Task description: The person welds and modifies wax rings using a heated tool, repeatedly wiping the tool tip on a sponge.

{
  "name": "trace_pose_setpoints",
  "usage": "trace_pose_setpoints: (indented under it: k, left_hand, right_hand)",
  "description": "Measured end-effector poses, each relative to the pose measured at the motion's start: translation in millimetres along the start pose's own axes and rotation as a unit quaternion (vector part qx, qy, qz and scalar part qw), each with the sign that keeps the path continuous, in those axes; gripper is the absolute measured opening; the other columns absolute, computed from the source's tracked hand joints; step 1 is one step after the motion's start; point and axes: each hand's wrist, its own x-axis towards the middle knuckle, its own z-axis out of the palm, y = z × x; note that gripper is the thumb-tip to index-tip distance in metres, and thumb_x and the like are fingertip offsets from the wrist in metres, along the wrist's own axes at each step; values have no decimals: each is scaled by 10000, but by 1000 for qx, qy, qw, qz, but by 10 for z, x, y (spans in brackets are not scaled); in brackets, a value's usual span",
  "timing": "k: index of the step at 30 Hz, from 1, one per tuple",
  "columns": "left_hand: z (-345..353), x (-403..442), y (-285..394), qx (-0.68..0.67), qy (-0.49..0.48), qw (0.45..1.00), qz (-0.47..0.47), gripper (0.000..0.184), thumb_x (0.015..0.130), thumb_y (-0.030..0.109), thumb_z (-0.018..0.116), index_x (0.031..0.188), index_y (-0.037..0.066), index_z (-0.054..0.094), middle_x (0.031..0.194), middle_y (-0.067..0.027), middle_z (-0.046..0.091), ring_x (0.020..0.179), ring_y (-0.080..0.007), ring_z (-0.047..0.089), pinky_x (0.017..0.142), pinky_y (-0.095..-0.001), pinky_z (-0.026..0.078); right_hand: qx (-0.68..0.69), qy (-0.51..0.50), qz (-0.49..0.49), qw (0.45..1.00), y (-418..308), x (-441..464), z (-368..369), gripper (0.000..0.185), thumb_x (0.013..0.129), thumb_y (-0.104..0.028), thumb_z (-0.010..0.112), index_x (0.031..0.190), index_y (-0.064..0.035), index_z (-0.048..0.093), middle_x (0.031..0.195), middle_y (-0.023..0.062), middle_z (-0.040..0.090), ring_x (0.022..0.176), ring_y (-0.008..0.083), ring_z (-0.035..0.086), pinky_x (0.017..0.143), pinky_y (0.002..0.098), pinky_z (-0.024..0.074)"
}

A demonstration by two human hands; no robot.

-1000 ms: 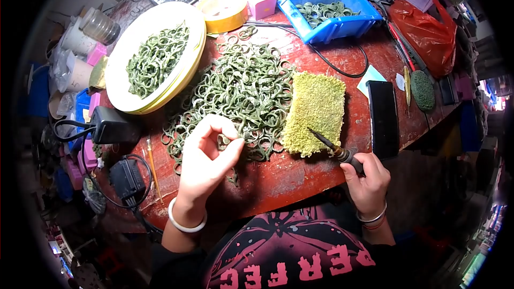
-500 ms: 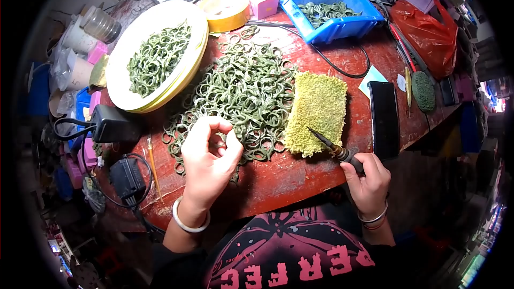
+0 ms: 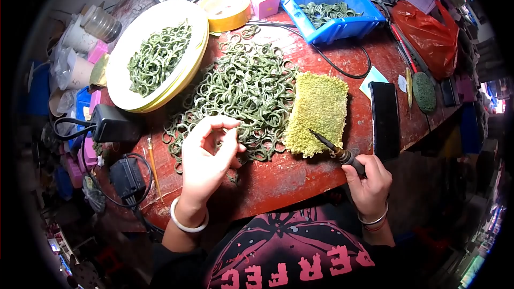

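My left hand [image 3: 210,155] is at the near edge of a heap of small green rings [image 3: 249,88]. Its thumb and index finger curl toward each other in a pinch, and whatever may be between the tips is too small to make out. My right hand [image 3: 369,181] grips the dark handle of a soldering iron [image 3: 349,159]. The iron's pointed tip lies over the near part of a yellow-green, rough-textured sponge-like block [image 3: 317,108], right of the rings. A single small green piece [image 3: 233,178] lies just below my left hand.
Stacked white and yellow plates [image 3: 120,75] hold more rings at the left. Behind are a tape roll [image 3: 227,18] and a blue bin [image 3: 342,29] with rings. A phone [image 3: 384,120], black cable [image 3: 369,64], brush [image 3: 154,168] and adapter [image 3: 127,176] lie around the red table [image 3: 300,179].
My left hand's index finger has stretched further right, and the thumb and finger have shifted slightly. My right hand and the soldering iron have hardly moved.
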Motion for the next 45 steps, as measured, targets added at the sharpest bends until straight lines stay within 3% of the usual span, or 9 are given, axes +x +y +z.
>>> trace_pose_setpoints:
  k: [4, 8, 20, 29, 35, 38, 41, 44, 45]
  left_hand:
    - [0, -1, -25, 71, 40, 994, 74, 143, 966, -31, 592, 1102, -9, 627, 953, -54, 641, 766, -112, 670, 524, -210, 541]
    - [-169, 23, 116, -124, -113, 982, -89, 161, 961, -4, 604, 1119, -32, 620, 1074, -118, 656, 812, -173, 709, 539, -234, 572]
    - [-112, 48, 130, -123, -56, 987, -86, 172, 950, 22, 650, 1117, -19, 646, 1048, -105, 664, 818, -160, 703, 543, -232, 569]
    - [-14, 31, -12, 6, -13, 1000, 12, 144, 944, 10, 665, 1083, 8, 630, 987, -67, 649, 789, -123, 684, 538, -218, 560]
    - [-51, 17, 88, -102, -87, 990, -48, 160, 952, 5, 646, 1110, -15, 622, 973, -83, 645, 760, -145, 681, 529, -229, 560]
    - [-54, 1, 101, -157, -188, 962, -119, 168, 954, -4, 633, 1119, -29, 618, 983, -101, 654, 803, -176, 706, 534, -241, 570]
    - [-1, -22, 48, -196, -250, 939, -129, 165, 958, 12, 634, 1118, -27, 627, 997, -107, 659, 816, -185, 715, 538, -243, 575]
    - [4, -17, -1, -218, -283, 926, -125, 162, 958, 16, 635, 1116, -19, 640, 1003, -112, 664, 817, -180, 712, 527, -234, 565]
    - [14, -20, 4, -217, -281, 925, -133, 164, 960, 23, 635, 1120, -15, 641, 1004, -113, 666, 812, -178, 710, 522, -234, 563]
  right_hand:
    - [-18, 3, -5, 1000, -15, 23, -14, 281, 836, -194, 814, 883, -18, 600, 707, 85, 547, 539, 249, 532, 476, 344, 412]
    - [-27, -10, -1, 1000, -9, 21, -2, 281, 834, -191, 815, 882, -17, 600, 706, 86, 546, 543, 250, 530, 482, 343, 414]
    - [-23, -13, 4, 1000, -1, 1, 6, 294, 836, -207, 815, 891, -12, 602, 716, 95, 558, 551, 253, 546, 489, 348, 428]
    - [-16, -13, 6, 1000, -6, 12, 2, 295, 836, -204, 816, 892, -8, 602, 721, 96, 562, 549, 254, 548, 484, 343, 431]
    - [11, -8, 13, 1000, -12, 23, -8, 289, 839, -206, 817, 886, -14, 605, 714, 103, 554, 546, 252, 545, 490, 327, 425]
    - [103, -42, 57, 992, -101, 73, -7, 254, 845, -150, 815, 937, 0, 632, 751, 74, 605, 592, 147, 582, 529, 272, 443]
    - [409, -112, 204, 882, -346, 224, 139, 260, 870, -13, 766, 1103, 41, 662, 945, 8, 690, 831, 18, 599, 693, 210, 499]
    - [487, -190, 194, 830, -527, 391, 249, 288, 914, 69, 671, 1198, 78, 620, 1069, 67, 705, 1048, 116, 643, 941, 262, 517]
    - [494, -169, 166, 836, -504, 375, 364, 202, 904, -3, 720, 1097, 35, 673, 932, 8, 689, 855, 37, 596, 729, 214, 497]
